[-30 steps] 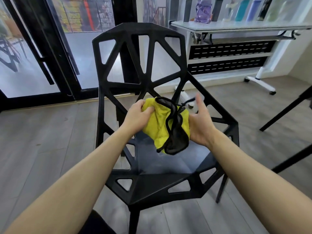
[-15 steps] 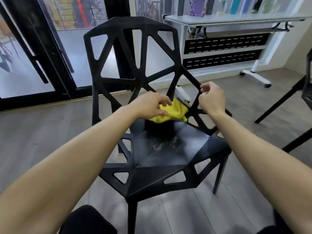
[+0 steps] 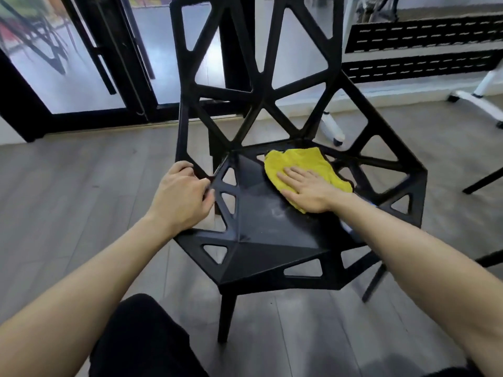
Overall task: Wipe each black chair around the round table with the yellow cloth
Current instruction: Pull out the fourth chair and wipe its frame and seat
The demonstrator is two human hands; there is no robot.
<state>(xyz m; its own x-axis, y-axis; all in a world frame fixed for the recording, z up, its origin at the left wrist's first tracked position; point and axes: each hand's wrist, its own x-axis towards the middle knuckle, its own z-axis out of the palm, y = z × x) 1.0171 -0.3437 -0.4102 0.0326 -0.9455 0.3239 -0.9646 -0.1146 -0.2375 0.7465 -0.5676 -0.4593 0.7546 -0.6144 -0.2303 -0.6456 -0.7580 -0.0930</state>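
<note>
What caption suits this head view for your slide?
Right hand presses yellow cloth on black chair seat; left hand grips its edge.

Count, head view: black chair (image 3: pixel 272 213), one in full view. Yellow cloth (image 3: pixel 302 164), one, on the chair seat toward its rear right corner. Hands, two: left hand (image 3: pixel 182 200) and right hand (image 3: pixel 307 190). White castor legs on the floor (image 3: pixel 68 180), two: (image 3: pixel 332 126) and (image 3: pixel 479 102).
</note>
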